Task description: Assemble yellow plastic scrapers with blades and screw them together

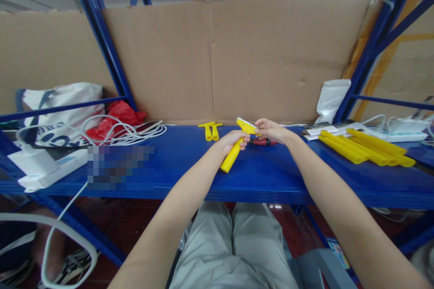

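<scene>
1. I see a yellow scraper tool (237, 144) held just above the blue shelf (271, 180), its handle slanting down to the left and its head at the upper right.
2. My left hand (232, 140) has its fingers clenched around the handle.
3. My right hand (271, 130) pinches the tool's head, fingers closed on it.
4. A red-and-black pen-like tool (262, 142) lies on the shelf just under the right hand.
5. Two small yellow T-shaped parts (210, 130) lie near, to the left.
6. Long yellow handles (366, 150) lie piled well to the right.
7. White cables (135, 130) and a red bag (117, 117) sit far left, before the cardboard backing (237, 58).
</scene>
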### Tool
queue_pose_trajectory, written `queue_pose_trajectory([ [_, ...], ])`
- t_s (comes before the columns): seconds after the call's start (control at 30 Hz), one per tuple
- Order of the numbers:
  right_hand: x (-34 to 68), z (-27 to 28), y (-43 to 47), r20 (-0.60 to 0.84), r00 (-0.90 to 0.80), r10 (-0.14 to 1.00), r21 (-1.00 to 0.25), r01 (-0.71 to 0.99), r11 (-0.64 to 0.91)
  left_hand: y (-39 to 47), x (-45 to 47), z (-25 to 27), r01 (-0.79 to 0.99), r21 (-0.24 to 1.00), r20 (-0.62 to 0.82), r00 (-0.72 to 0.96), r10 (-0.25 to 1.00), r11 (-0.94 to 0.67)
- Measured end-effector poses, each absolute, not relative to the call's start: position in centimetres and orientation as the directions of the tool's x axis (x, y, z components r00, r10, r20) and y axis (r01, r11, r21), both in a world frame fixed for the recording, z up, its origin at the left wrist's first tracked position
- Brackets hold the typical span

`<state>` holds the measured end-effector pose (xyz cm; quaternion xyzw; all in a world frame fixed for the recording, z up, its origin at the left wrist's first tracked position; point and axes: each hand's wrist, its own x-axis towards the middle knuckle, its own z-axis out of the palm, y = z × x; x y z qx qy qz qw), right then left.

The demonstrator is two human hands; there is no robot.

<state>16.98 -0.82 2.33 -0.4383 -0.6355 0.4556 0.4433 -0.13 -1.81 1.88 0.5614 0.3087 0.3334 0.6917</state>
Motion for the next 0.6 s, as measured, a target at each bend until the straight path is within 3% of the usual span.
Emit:
queue_pose_trajectory([
  [0.37,16.5,2.0,-0.5,0.212,-0.190,0.958,-0.950,0.189,0.248,-1.7,-0.3,2.0,-0.132,0.982,-0.036,0.584,0.811,0.139],
  [0.5,16.6,1.4,0.5,0.296,-0.133,0.946,-0.852,0.411,0.325,-1.3,-0.5,1.9,-0.160,0.976,-0.036,0.546,0.837,0.146],
  [0.6,17.5,1.6,0.8,0.366,-0.089,0.926,-0.662,0.675,0.326,-0.8,-0.8,1.9,-0.191,0.970,-0.035,0.496,0.868,0.148],
])
